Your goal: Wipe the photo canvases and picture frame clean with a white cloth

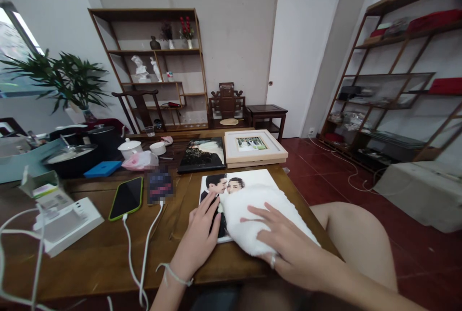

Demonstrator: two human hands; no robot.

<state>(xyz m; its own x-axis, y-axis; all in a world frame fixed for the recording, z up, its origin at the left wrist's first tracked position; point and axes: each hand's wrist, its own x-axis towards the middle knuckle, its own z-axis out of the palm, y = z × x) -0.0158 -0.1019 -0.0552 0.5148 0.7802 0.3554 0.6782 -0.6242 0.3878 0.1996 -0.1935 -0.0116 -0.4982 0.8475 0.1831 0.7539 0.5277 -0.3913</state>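
A photo panel (211,187) showing a couple lies flat near the front edge of the wooden table. My left hand (202,226) rests on its left side, fingers stretched out and holding nothing. My right hand (277,234) has a folded white fluffy cloth (245,205), with its fingers on top and the lower part of the hand at the cloth's near edge. The cloth covers the right part of the panel and hides much of the picture.
Behind the panel lie a dark photo panel (200,154) and light wooden frames (256,159). Two phones, one with a green edge (126,198), charge on white cables at left. A white box (68,224), a black pot (72,157) and a teapot (130,148) stand further left.
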